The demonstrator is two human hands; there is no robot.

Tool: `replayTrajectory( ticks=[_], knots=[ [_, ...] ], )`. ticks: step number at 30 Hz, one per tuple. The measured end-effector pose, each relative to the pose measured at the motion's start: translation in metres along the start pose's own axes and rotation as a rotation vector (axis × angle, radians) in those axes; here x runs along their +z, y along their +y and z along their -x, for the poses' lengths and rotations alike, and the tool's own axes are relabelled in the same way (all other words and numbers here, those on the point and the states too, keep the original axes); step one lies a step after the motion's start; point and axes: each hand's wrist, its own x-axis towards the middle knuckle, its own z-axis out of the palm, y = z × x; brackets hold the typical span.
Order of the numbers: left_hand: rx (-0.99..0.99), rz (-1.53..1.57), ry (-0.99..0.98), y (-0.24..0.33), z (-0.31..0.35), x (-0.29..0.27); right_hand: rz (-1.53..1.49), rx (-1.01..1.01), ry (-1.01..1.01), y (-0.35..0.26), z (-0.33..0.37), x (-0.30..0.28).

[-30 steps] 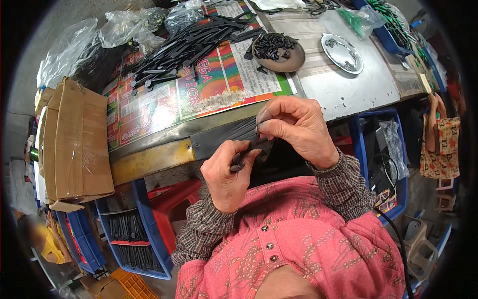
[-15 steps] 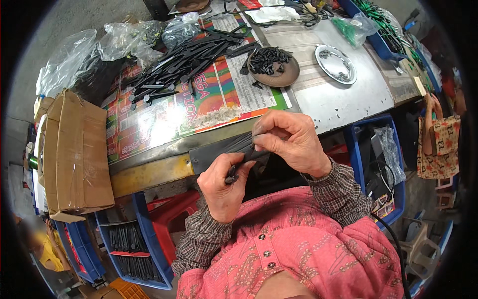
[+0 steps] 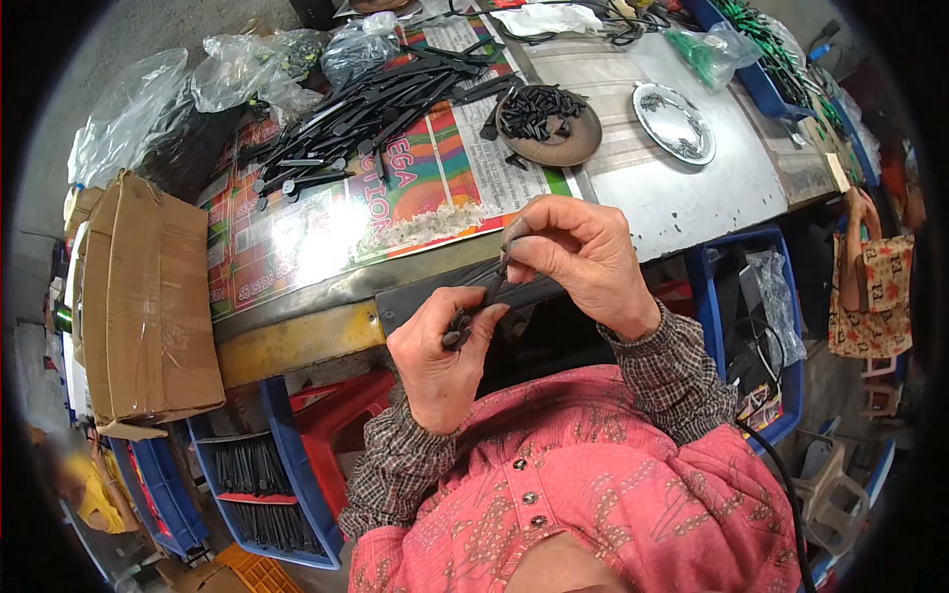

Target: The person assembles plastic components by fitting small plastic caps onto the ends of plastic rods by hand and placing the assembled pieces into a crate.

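Observation:
My left hand [image 3: 437,364] is closed round a slim black strip [image 3: 494,289] in front of the table's near edge; a dark rounded end sticks out below its thumb. The strip slants up and away to my right hand [image 3: 585,265], whose thumb and forefinger pinch its far end. Whether a smaller part sits between those fingertips is hidden. Beyond the hands, a brown dish [image 3: 559,150] holds many short black pieces. To its right stands a round silver plate [image 3: 700,150] with small shiny parts in it.
Long black strips [image 3: 381,114] lie heaped on a colourful printed sheet [image 3: 435,188], with plastic bags [image 3: 129,114] behind. A cardboard box [image 3: 163,316] stands left. Blue bins flank me, one left [image 3: 297,465], one right [image 3: 704,296]. A blue tray [image 3: 766,94] holds green-and-black pieces.
The strip now shows more plainly between my hands, tilted more steeply. My left hand has shifted slightly left, and my right fingers still pinch the far end.

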Motion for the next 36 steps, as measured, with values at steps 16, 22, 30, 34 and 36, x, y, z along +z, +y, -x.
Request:
replayTrajectory(
  ticks=[16, 22, 30, 34, 36],
  knots=[
    [0.088, -0.083, 0.054, 0.002, 0.000, 0.005, 0.092, -0.115, -0.039, 0.008, 0.000, 0.001],
    [0.047, -0.059, 0.025, 0.001, -0.004, -0.001, 0.052, -0.057, -0.011, 0.002, -0.003, -0.009],
    [-0.029, 0.072, 0.022, -0.011, -0.007, -0.009, 0.966, -0.289, 0.220, 0.011, -0.055, -0.087],
    [-0.050, 0.060, -0.041, -0.011, -0.010, -0.012, 1.188, -0.340, 0.219, 0.015, -0.071, -0.108],
    [-0.058, 0.075, -0.040, -0.014, -0.010, -0.012, 1.237, -0.345, 0.188, 0.015, -0.077, -0.106]
  ],
)
